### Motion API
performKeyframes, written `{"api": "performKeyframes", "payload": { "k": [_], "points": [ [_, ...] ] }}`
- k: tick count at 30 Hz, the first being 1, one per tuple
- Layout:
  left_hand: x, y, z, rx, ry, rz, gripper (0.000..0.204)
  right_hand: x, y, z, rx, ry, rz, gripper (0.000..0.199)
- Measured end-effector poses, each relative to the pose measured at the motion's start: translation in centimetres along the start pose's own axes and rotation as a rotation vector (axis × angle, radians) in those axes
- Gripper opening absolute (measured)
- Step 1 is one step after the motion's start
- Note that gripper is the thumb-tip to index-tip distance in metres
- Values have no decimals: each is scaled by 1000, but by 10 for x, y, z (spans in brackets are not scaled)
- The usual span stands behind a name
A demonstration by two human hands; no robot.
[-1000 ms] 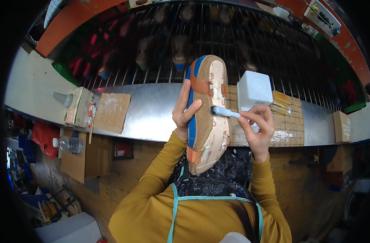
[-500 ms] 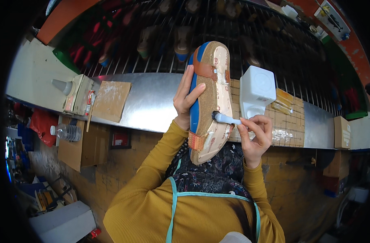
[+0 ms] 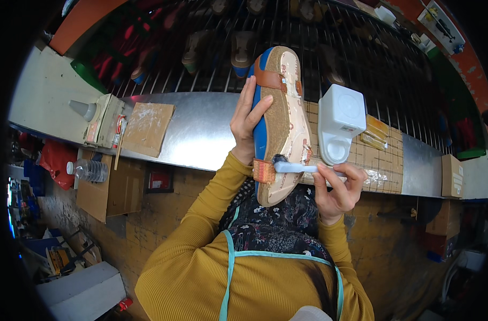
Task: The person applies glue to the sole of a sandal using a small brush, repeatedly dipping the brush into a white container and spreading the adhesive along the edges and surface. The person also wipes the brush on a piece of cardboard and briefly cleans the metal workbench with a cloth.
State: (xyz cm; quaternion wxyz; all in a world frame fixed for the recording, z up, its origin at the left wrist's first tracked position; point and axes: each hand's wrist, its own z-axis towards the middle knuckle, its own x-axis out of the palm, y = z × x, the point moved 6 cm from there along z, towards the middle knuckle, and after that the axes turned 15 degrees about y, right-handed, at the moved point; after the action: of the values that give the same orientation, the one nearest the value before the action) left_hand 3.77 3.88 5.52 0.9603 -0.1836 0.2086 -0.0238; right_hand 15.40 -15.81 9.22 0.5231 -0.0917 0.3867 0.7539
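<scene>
My left hand [image 3: 247,124] grips a sandal [image 3: 281,117] by its blue side edge and holds it upright, sole facing me. The sole is tan and cork-coloured, with brown straps near the top and an orange woven strap near the bottom. In my right hand [image 3: 337,190] is a white brush [image 3: 297,167], held level. Its dark bristle tip touches the sandal's lower half. A white square container [image 3: 339,122] stands on the metal bench [image 3: 201,128] just right of the sandal.
Behind the bench a wire rack [image 3: 212,48] holds several shoes. At the left lie a brown cardboard sheet [image 3: 146,127], a small box and a grey cone-shaped nozzle [image 3: 83,109]. A plastic bottle [image 3: 89,170] sits below. Cardboard boxes [image 3: 451,175] stand at the right.
The brush has slid down the sandal from the upper middle toward the lower half. My right hand followed it. My left hand still holds the sandal upright.
</scene>
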Motion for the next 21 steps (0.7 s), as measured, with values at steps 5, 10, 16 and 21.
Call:
{"api": "performKeyframes", "payload": {
  "k": [5, 10, 16, 21],
  "points": [
    [-2, -4, 2, 14, 12, 33, 58, -1, -12, 7, 66, -44, 77, 31],
    [-3, 1, -1, 18, 18, 71, 59, -5, 0, 9, -26, 25, -69, 31],
    [-2, 1, -2, -39, -15, -10, 58, -3, -16, 13, 56, -12, 143, 26],
    [-1, 1, -3, -95, -10, -117, 62, 0, -22, 32, 162, 165, 148, 19]
  ]
}}
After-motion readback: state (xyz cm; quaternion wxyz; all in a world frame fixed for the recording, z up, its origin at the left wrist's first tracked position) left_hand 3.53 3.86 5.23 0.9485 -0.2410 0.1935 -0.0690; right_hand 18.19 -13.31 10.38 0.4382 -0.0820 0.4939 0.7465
